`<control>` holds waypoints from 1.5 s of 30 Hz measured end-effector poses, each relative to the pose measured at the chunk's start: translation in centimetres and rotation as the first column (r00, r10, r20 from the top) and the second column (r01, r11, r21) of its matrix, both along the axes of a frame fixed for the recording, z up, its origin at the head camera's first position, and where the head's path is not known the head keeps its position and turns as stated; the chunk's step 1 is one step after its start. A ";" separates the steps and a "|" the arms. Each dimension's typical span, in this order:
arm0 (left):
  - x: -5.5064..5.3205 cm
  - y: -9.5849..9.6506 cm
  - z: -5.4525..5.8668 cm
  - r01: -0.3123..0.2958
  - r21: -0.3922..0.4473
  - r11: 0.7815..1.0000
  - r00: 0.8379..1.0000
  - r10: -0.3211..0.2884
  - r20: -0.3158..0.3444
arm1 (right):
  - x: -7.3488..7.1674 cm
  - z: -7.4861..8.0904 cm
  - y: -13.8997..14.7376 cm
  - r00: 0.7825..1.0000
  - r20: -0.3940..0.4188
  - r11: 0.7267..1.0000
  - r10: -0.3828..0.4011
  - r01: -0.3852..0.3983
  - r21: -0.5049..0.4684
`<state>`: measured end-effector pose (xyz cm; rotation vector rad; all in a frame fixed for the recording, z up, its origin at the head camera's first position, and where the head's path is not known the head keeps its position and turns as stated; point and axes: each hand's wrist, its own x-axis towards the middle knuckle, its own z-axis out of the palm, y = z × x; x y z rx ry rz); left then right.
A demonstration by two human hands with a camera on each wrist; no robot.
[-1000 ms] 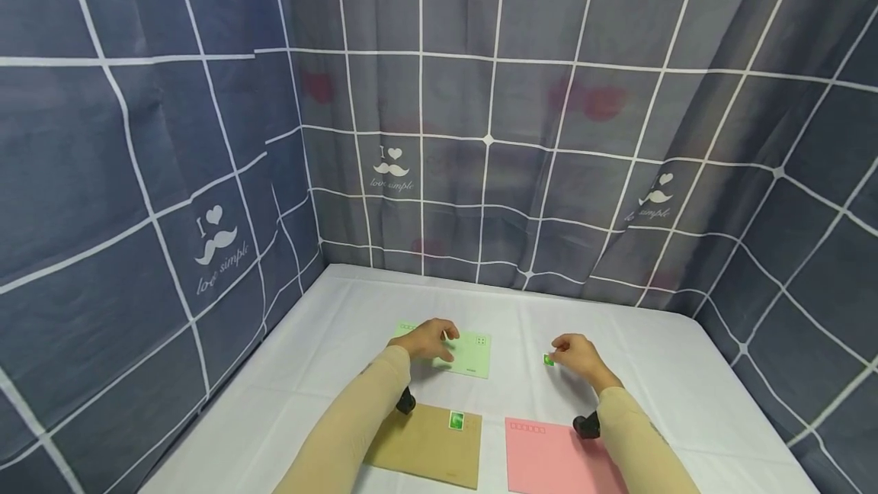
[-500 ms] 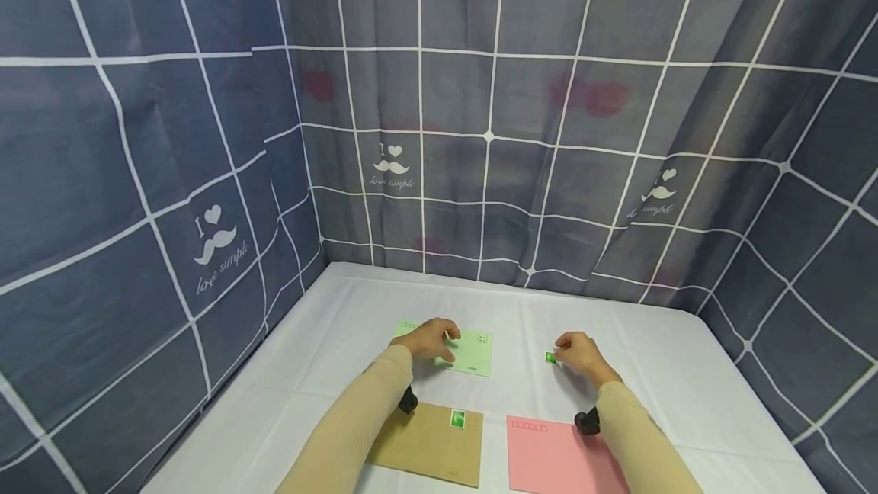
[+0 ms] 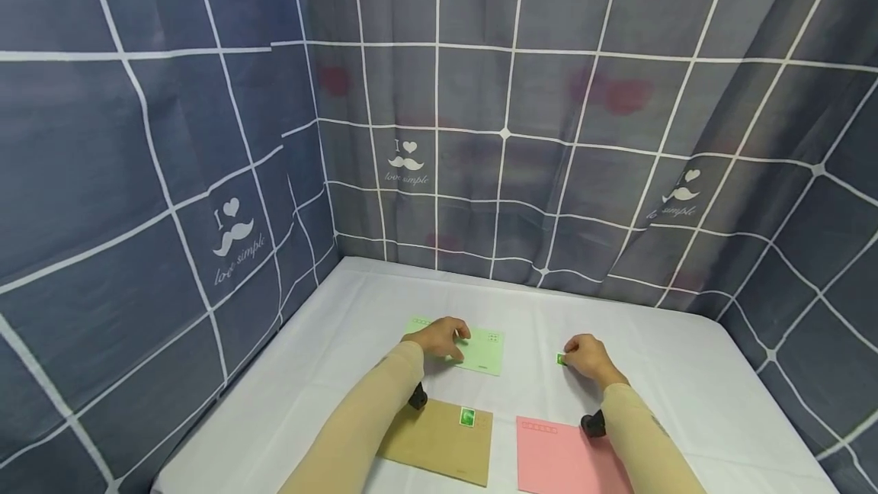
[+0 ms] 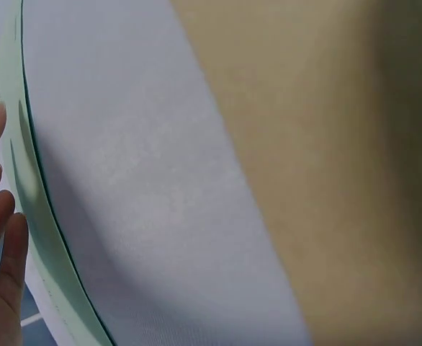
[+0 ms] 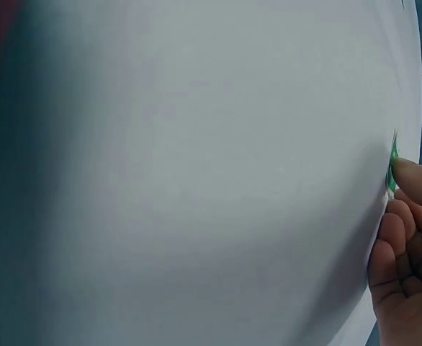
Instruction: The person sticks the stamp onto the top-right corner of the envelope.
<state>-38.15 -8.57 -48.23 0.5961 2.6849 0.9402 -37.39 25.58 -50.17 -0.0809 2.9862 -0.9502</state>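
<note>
My right hand (image 3: 588, 357) pinches a small green postage stamp (image 3: 560, 359) between thumb and fingers. In the right wrist view the stamp (image 5: 392, 166) stands edge-on by the thumb, close over the white cloth. My left hand (image 3: 442, 338) is over a light green envelope (image 3: 490, 357), covering part of it, with fingers loosely bent and nothing between them. The left wrist view shows its fingers (image 4: 15, 259) spread beside the green envelope (image 4: 31, 187). The envelope's printed square at the upper right corner is visible.
A brown envelope (image 3: 439, 441) with a green stamp (image 3: 467, 417) on its upper right lies near the front, partly under the left forearm. To its right is a pink envelope (image 3: 549, 452), partly hidden by the right sleeve. A grid-patterned curtain (image 3: 466, 174) surrounds the white-covered table (image 3: 384, 288).
The head view has swung slightly left, so everything sits further right in it. Less of the stamp shows beside the right fingers than half a second ago. The left hand stays over the green envelope.
</note>
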 end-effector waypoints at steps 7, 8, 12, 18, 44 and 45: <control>-0.1 0.0 0.0 -0.006 -0.019 1.000 1.000 0.006 -0.008 | 0.1 0.5 0.1 1.000 0.003 1.000 -0.007 0.006 0.010; -0.1 0.0 0.0 -0.008 -0.018 1.000 1.000 0.007 -0.007 | 0.1 0.6 0.0 1.000 0.005 1.000 -0.010 0.010 0.011; 0.0 -0.1 0.1 -0.007 -0.009 1.000 1.000 0.007 0.001 | 0.2 0.6 0.0 1.000 0.012 1.000 -0.021 0.020 0.007; -0.2 -0.1 -0.2 -0.010 -0.026 1.000 1.000 0.010 0.003 | 0.2 0.6 -0.1 0.999 0.017 1.000 -0.027 0.027 0.008; -0.8 -0.1 -0.8 -0.020 0.005 1.000 0.999 0.020 0.031 | -0.3 -0.2 0.0 0.999 0.003 0.998 -0.054 0.054 0.009; -0.8 0.0 -0.8 -0.019 0.006 1.000 0.999 0.019 0.032 | -0.4 -0.2 0.0 0.998 0.001 0.998 -0.055 0.055 0.010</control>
